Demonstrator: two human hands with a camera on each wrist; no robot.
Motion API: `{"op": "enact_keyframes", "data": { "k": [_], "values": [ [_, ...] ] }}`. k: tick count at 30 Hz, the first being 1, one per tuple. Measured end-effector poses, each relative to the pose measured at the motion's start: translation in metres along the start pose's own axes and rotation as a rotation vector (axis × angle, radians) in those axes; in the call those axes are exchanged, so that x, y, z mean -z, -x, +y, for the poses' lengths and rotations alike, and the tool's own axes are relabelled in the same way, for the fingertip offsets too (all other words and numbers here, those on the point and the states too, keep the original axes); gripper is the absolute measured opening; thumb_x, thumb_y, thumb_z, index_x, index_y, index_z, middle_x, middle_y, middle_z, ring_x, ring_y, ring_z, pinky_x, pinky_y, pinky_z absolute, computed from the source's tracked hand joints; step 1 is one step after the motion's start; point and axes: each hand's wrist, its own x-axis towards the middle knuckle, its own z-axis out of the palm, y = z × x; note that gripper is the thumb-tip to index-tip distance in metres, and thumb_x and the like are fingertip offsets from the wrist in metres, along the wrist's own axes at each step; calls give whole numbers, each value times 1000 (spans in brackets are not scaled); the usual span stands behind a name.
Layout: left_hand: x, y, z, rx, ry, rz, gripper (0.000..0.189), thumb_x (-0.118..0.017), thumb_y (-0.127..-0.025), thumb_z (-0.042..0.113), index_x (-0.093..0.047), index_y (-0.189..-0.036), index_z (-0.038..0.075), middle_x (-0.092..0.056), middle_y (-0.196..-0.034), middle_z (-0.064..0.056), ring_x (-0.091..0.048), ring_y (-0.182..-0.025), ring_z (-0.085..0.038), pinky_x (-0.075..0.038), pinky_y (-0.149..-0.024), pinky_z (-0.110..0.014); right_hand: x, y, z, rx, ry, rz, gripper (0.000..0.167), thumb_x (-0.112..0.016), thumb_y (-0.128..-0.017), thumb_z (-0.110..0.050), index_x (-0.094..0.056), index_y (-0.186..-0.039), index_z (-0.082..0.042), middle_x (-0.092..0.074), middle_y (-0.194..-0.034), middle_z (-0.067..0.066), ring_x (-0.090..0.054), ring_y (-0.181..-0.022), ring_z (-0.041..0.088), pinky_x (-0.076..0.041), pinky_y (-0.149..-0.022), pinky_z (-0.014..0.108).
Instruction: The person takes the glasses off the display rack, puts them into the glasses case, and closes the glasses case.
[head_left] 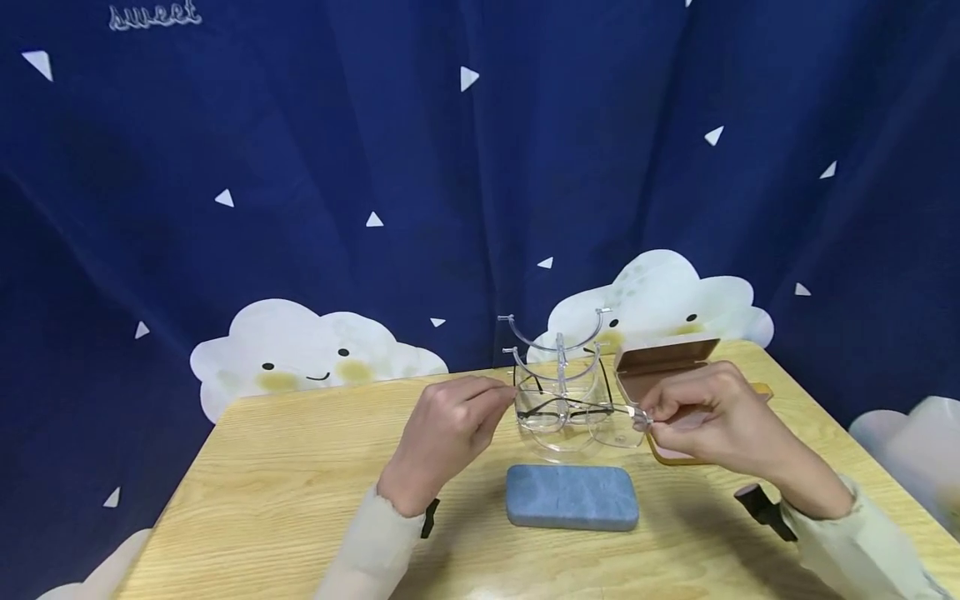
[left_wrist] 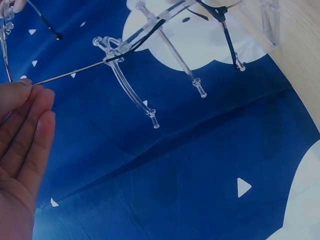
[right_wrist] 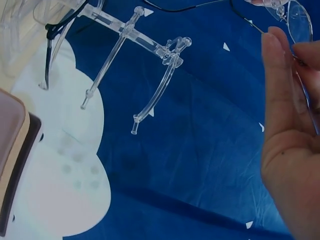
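Both hands hold one pair of thin-framed eyeglasses with clear lenses in front of a clear display stand. My left hand pinches a thin temple, whose dark tip points toward the stand in the left wrist view. With thumb and fingers, my right hand grips the other side of the frame, close to a lens. A second pair, dark-framed glasses, sits low on the stand. Parts of both pairs overlap in the head view.
A blue glasses case lies closed on the wooden table in front of the stand. Behind the right hand, a brown case stands with its lid up, partly hidden. A dark blue curtain hangs behind the table.
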Motion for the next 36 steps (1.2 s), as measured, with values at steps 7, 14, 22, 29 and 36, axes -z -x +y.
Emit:
{"op": "enact_keyframes", "data": {
  "k": [7, 14, 22, 29, 36],
  "values": [
    [-2, 0, 0, 0, 5, 1, 8, -78, -91, 4, -82, -94, 9, -81, -91, 1, -78, -84, -10, -64, -79, -22, -1, 2, 6, 31, -177, -15, 50, -66, -60, 31, -60, -64, -19, -76, -76, 2, -73, -73, 2, -53, -55, 14],
    [-2, -2, -1, -1, 20, 11, 8, -78, -90, 3, -82, -94, 9, -81, -91, 1, -78, -84, -10, -63, -79, -22, -5, 3, 17, 127, -349, -5, 46, -61, -57, 35, -60, -65, -11, -75, -78, 11, -74, -74, 5, -53, -54, 17],
    [0, 0, -1, -3, 24, 10, 8, -79, -90, 4, -82, -94, 9, -81, -91, 1, -78, -84, -10, -63, -81, -22, -7, 4, 17, 137, -391, -20, 46, -58, -57, 36, -60, -65, -9, -76, -82, 11, -74, -76, 7, -58, -61, 17],
    [0, -2, 0, -4, 42, 19, 9, -79, -89, 2, -82, -94, 10, -82, -91, 1, -79, -84, -10, -63, -80, -21, -6, 4, 18, 170, -407, -24, 46, -58, -55, 36, -60, -66, -9, -76, -83, 11, -74, -76, 7, -56, -58, 19],
    [0, 1, 1, 14, 78, 7, 14, -81, -86, -2, -82, -95, 9, -82, -92, 0, -79, -84, -10, -63, -79, -20, -7, 3, 18, 183, -393, -29, 45, -59, -56, 35, -60, -67, -9, -76, -82, 11, -73, -74, 7, -52, -53, 20]
  ]
}}
